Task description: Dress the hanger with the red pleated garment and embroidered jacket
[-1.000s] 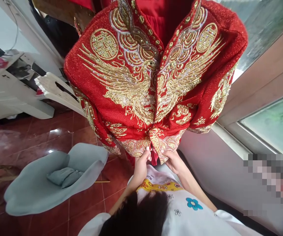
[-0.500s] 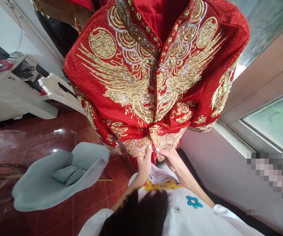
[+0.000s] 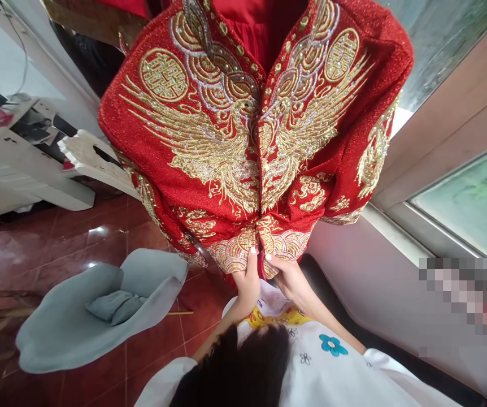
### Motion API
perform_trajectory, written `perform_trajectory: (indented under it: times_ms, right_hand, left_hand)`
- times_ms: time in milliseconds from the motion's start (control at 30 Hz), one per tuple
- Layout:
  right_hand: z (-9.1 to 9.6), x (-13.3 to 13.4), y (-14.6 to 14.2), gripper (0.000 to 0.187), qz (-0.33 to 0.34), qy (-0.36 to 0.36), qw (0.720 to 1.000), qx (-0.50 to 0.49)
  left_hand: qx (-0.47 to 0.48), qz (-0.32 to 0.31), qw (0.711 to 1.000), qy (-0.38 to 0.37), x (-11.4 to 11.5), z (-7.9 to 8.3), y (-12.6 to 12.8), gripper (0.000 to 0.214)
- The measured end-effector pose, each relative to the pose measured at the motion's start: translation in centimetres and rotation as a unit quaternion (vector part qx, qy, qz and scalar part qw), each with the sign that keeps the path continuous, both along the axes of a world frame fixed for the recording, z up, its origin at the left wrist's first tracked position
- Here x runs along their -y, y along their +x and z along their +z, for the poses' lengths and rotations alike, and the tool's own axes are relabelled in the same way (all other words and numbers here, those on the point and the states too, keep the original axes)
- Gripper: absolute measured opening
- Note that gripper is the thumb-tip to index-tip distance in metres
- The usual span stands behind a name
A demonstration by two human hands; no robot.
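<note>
A red jacket (image 3: 226, 195) with gold bird embroidery and beaded trim hangs in front of me, its collar toward the top of the view. At its lower front edge, my left hand (image 3: 247, 277) grips the left side of the hem, thumb on top and fingers hidden beneath the cloth. Just to the right, my right hand (image 3: 288, 274) pinches the other front edge the same way. Between the two thumbs the front opening is slightly parted, with red lining showing below. Whether a fastener sits there is too small to tell.
A grey-blue petal-shaped chair (image 3: 57, 316) with a cushion (image 3: 114, 302) stands on the red tiled floor (image 3: 154, 350) at left. Behind it are a white carved chair back (image 3: 95, 158) and a white cabinet (image 3: 23, 164). A framed window (image 3: 472, 192) and wall lie close at right.
The jacket has shifted slightly left in view. My hands have drawn a little apart along the front edges, and the gap at the hem looks wider.
</note>
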State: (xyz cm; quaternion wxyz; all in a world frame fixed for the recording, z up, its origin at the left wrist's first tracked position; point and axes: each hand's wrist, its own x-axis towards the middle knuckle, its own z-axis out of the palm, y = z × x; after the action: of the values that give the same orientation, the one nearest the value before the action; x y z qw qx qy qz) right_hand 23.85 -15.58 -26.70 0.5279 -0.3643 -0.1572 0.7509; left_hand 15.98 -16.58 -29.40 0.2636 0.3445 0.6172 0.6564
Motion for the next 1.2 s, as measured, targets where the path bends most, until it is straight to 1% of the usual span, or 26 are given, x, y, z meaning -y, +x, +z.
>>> perform_trajectory:
  times_ms: [133,300,400,567,733,833,933,1033,1133,1200]
  right_hand:
    - [0.1,0.1,-0.4,0.057,-0.013,0.001,1.0,0.004]
    - [0.2,0.2,-0.6,0.05,0.003,0.004,1.0,0.02]
    - [0.0,0.3,-0.6,0.046,0.016,0.014,0.999,0.037]
    - [-0.2,0.4,-0.6,0.045,0.024,0.019,0.998,0.052]
    - [0.1,0.3,-0.8,0.045,0.04,0.009,0.998,0.041]
    - [0.2,0.1,-0.8,0.044,0.063,0.008,0.997,0.032]
    - [0.3,0.1,-0.8,0.044,0.086,0.011,0.996,0.033]
    - [0.5,0.1,-0.8,0.046,0.089,0.01,0.996,0.03]
    - [0.6,0.0,-1.1,0.047,0.092,0.007,0.996,0.019]
    - [0.3,0.0,-1.3,0.048,0.092,0.012,0.995,0.02]
  left_hand:
    - [0.042,0.004,0.999,0.006,0.0,-0.1,0.1,0.061]
    - [0.065,-0.027,0.998,0.004,0.2,-1.0,-0.1,0.059]
    - [0.049,-0.045,0.998,0.004,0.2,-1.4,-0.4,0.054]
    - [0.006,-0.056,0.998,0.008,0.3,-1.7,-0.6,0.045]
    - [-0.016,-0.079,0.997,0.009,0.5,-2.0,-0.8,0.037]
    - [-0.005,-0.087,0.996,0.002,0.6,-1.9,-0.9,0.037]
    - [0.017,-0.076,0.997,-0.008,0.8,-1.7,-0.9,0.039]
    - [0.021,-0.066,0.997,-0.016,1.1,-1.6,-0.9,0.041]
    - [0.017,-0.077,0.997,-0.023,1.3,-1.8,-1.0,0.04]
    - [0.029,-0.083,0.996,-0.026,1.4,-2.1,-1.0,0.041]
